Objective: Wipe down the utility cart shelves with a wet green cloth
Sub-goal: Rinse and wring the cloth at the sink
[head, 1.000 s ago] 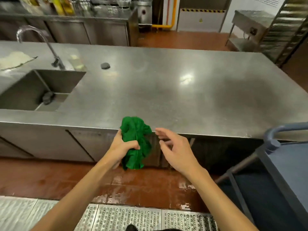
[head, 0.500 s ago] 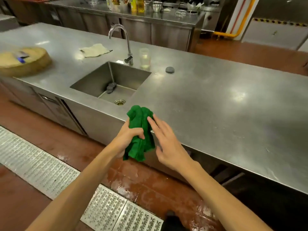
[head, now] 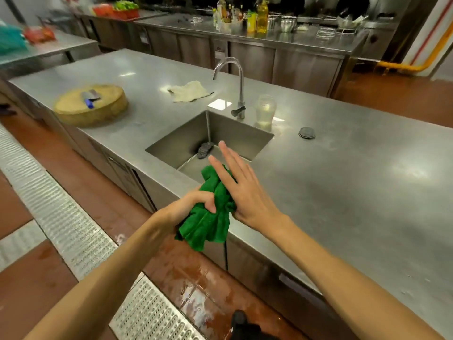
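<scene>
A crumpled green cloth (head: 208,217) hangs over the front edge of the steel counter (head: 343,192), just in front of the sink (head: 235,136). My left hand (head: 193,204) grips the cloth from the left, fingers curled round its middle. My right hand (head: 242,190) lies flat against the cloth's right side with its fingers stretched out and apart. The utility cart is out of sight.
A curved tap (head: 237,87) and a clear jar (head: 265,110) stand behind the sink, with a sink plug (head: 306,132) to the right. A pale rag (head: 190,91) and a round chopping block (head: 90,104) holding a cleaver lie left. Wet red floor and metal grating lie below.
The view has swung left, so the cart has left the frame and the sink sits ahead. Both hands have carried the cloth toward the sink, and my right hand now presses on it.
</scene>
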